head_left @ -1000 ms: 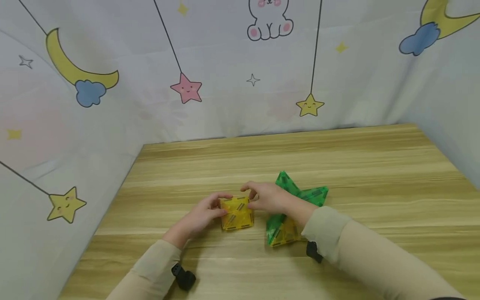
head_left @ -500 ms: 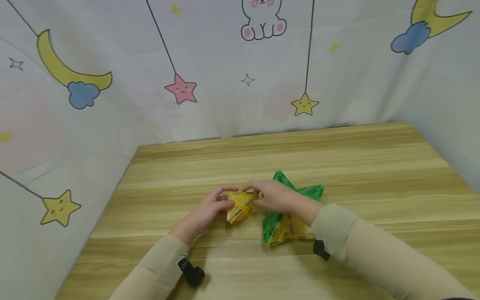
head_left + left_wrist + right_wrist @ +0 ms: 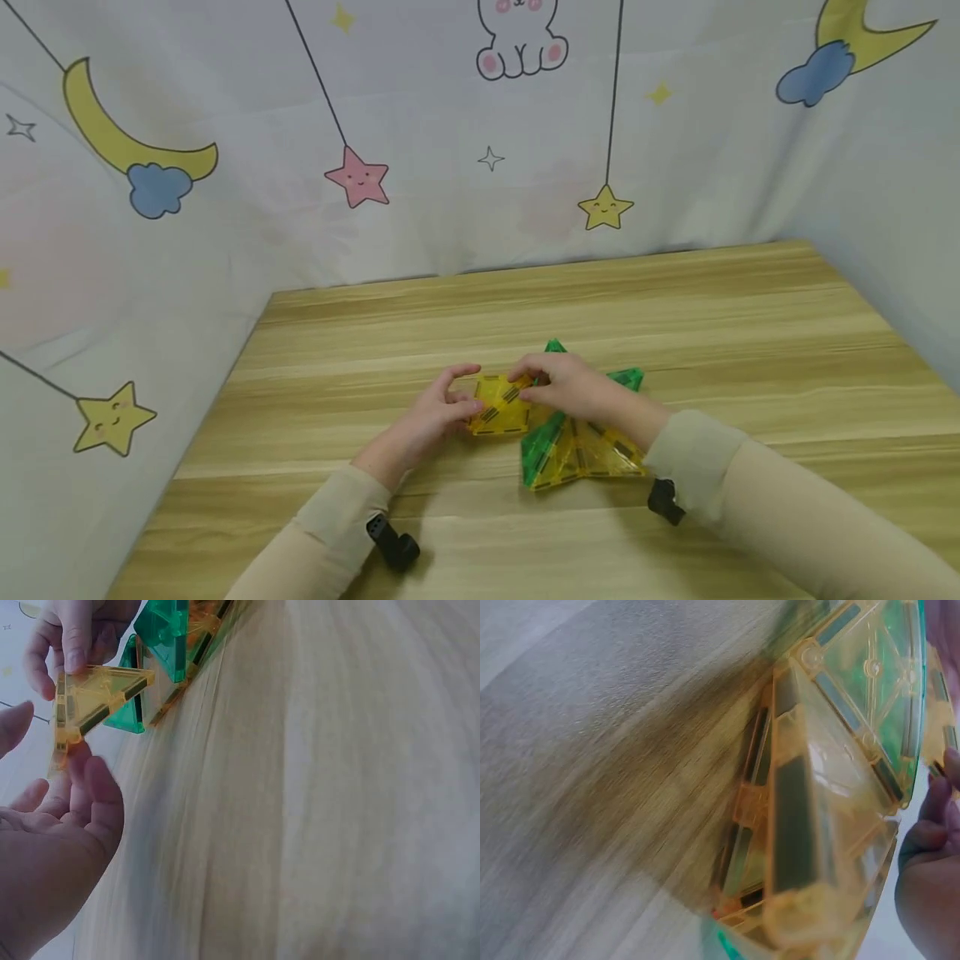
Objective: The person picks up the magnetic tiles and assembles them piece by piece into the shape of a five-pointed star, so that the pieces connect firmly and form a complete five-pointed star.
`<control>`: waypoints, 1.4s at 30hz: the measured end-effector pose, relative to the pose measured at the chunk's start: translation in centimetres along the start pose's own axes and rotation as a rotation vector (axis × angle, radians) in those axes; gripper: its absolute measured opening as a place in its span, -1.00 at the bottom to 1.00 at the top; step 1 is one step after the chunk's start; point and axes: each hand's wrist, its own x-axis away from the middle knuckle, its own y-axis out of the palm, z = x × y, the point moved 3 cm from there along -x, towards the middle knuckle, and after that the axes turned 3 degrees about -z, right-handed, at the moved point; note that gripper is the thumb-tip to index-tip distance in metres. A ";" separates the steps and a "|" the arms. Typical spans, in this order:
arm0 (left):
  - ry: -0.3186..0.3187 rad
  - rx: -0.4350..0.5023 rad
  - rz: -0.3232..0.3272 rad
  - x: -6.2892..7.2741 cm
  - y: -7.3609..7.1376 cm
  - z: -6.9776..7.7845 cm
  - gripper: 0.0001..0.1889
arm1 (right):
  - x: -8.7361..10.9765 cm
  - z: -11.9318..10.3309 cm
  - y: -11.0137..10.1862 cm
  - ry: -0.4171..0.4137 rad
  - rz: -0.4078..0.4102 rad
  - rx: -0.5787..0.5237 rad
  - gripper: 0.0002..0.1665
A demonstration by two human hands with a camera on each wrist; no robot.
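Observation:
Two yellow triangular magnetic tiles [image 3: 501, 410], joined into a square shape with a diagonal seam, are held between both hands. My left hand [image 3: 435, 412] holds their left side, its index finger stretched out above the edge; in the left wrist view its fingers [image 3: 101, 791] are at the tiles' lower corner. Thumb and fingers of my right hand [image 3: 573, 386] pinch the upper right side. In the left wrist view the tiles stand at an angle to each other. Just right of them is a star-like green and yellow magnetic tile structure [image 3: 581, 454], partly hidden by the right hand and forearm.
The wood-grain table [image 3: 360, 333] carries the structure. Behind it and along the sides hangs a white cloth [image 3: 427, 225] printed with moons, stars and a bear. A black wrist camera [image 3: 393, 542] sits on the left sleeve, another black camera [image 3: 664, 500] on the right.
Both hands have brought the yellow tiles rightward, closer to the structure. The pair looked square, then showed a folded triangle, and now looks square again. The head view has shifted slightly.

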 end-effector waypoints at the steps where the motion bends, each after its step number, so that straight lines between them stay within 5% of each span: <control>1: -0.002 -0.006 -0.017 0.1 0.1 0.0 -0.32 | 0.1 0.0 -0.1 0.004 0.007 -0.005 -0.70; 8: 0.012 -0.029 -0.110 0.5 0.8 -0.2 -0.25 | 0.6 0.4 -0.3 0.013 0.019 0.026 -0.70; 28: 0.048 -0.168 0.000 -1.1 1.2 0.4 -0.52 | 3.0 0.7 -0.7 -0.074 0.043 0.360 -0.69; 37: 0.098 -0.512 0.037 -1.5 2.1 0.5 -0.69 | 5.0 3.0 -2.5 -0.066 0.128 0.315 -0.73; 42: 0.121 -0.576 0.029 -1.7 2.1 0.2 -0.69 | 6.5 5.4 -4.6 -0.044 0.211 0.313 -0.74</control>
